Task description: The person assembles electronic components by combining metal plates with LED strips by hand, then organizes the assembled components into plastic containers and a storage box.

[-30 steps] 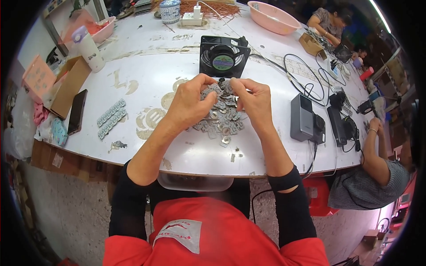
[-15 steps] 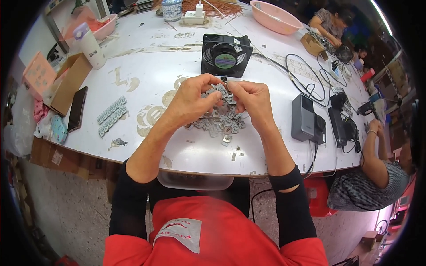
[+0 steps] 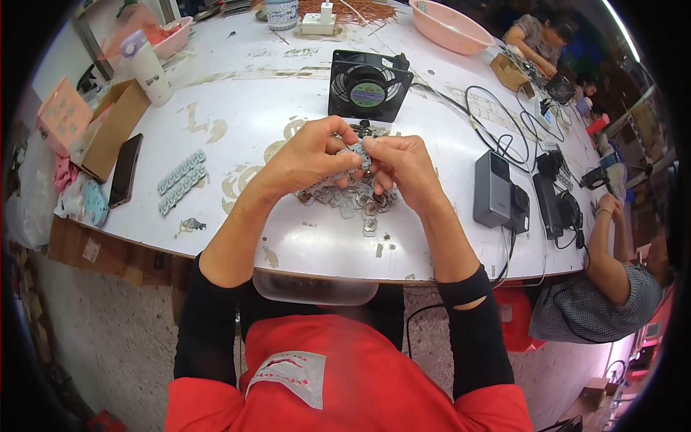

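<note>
My left hand (image 3: 313, 155) and my right hand (image 3: 404, 162) come together over a loose pile of small grey square pieces (image 3: 350, 207). Both have their fingers bent in a pinch. Between the fingertips is a pale grey piece (image 3: 360, 151) that looks like those in the pile; the fingers cover part of it, so its exact kind is unclear. Some pieces carry round metallic centres. Just beyond the hands stands a black square fan (image 3: 368, 86) with a green hub label, and a small dark part (image 3: 366, 128) lies before it.
Two strips of similar pieces (image 3: 181, 180), a dark phone (image 3: 127, 169) and a cardboard box (image 3: 119, 126) are on the left. A grey power unit (image 3: 491, 189) and cables (image 3: 471, 108) occupy the right. A pink basin (image 3: 452, 29) stands far back. A co-worker's arm (image 3: 608, 245) is at far right.
The hands stay over the pile, and the right fingertips have shifted slightly left and down. The pale piece between the fingers shows more clearly. The whole view has shifted slightly.
</note>
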A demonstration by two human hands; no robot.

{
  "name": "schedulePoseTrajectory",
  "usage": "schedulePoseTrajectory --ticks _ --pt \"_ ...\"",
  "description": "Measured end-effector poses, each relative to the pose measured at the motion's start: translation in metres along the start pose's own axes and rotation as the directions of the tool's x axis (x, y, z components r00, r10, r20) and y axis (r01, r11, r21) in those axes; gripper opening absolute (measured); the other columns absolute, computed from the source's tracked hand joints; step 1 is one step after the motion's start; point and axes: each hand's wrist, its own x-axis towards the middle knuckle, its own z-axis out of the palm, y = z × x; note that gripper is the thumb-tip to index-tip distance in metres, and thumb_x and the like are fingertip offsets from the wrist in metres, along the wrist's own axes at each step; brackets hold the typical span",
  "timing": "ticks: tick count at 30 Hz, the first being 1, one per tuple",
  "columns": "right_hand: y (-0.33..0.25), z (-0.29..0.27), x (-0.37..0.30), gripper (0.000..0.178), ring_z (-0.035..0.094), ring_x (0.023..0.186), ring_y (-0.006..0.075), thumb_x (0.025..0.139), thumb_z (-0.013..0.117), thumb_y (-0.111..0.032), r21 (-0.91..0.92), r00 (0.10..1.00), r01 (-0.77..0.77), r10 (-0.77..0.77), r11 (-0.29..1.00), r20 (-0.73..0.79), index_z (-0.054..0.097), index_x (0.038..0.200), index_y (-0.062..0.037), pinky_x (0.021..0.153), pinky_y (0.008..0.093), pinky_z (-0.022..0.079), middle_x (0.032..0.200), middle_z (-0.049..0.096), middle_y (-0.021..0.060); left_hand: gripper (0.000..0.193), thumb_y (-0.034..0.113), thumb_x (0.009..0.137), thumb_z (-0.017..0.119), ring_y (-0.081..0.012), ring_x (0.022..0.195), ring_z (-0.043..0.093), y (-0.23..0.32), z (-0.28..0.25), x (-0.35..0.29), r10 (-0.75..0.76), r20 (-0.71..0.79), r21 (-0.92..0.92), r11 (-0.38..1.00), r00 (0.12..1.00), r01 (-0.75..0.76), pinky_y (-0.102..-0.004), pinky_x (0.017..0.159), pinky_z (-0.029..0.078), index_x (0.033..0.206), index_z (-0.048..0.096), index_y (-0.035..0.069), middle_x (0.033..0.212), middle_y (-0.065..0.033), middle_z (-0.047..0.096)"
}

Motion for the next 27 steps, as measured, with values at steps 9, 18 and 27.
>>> schedulePoseTrajectory --ticks 9,18,27 --pt "0.013 0.014 0.004 0.030 0.047 0.039 0.0081 0.085 0.062 -0.024 -0.073 0.972 0.166 -0.175 0.983 -0.153 0.061 0.068 0.0008 0.035 0.0219 0.040 0.057 0.054 0.0037 0.023 0.011 0.082 0.062 -0.0105 0.058 0.059 -0.001 0.008 0.002 0.051 -0.192 0.145 0.989 0.980 -0.023 -0.0216 0.050 0.045 0.095 0.049 -0.003 0.071 -0.0091 0.061" --pt "0.018 0.005 0.013 0.029 0.046 0.039 0.0088 0.085 0.063 -0.023 0.219 0.975 0.079 -0.030 0.973 -0.222 0.059 0.071 0.0022 0.036 0.0215 0.040 0.059 0.053 0.0048 0.018 0.017 0.087 0.053 -0.0061 0.065 0.056 0.001 0.017 -0.002 -0.010 -0.066 0.066 0.998 0.998 0.014 -0.0206 0.051 0.045 0.087 0.057 -0.001 0.072 -0.0015 0.059" --pt "0.014 0.010 0.008 0.029 0.046 0.038 0.0092 0.086 0.062 -0.023 0.072 0.953 0.130 -0.105 0.989 -0.286 0.059 0.073 0.0029 0.035 0.0232 0.041 0.060 0.053 0.0056 0.022 0.015 0.084 0.054 -0.0381 0.074 0.061 -0.007 0.029 0.000 0.306 -0.284 0.679 0.733 0.909 -0.034 -0.0420 0.066 0.049 0.102 0.055 0.002 0.076 -0.0233 0.061"
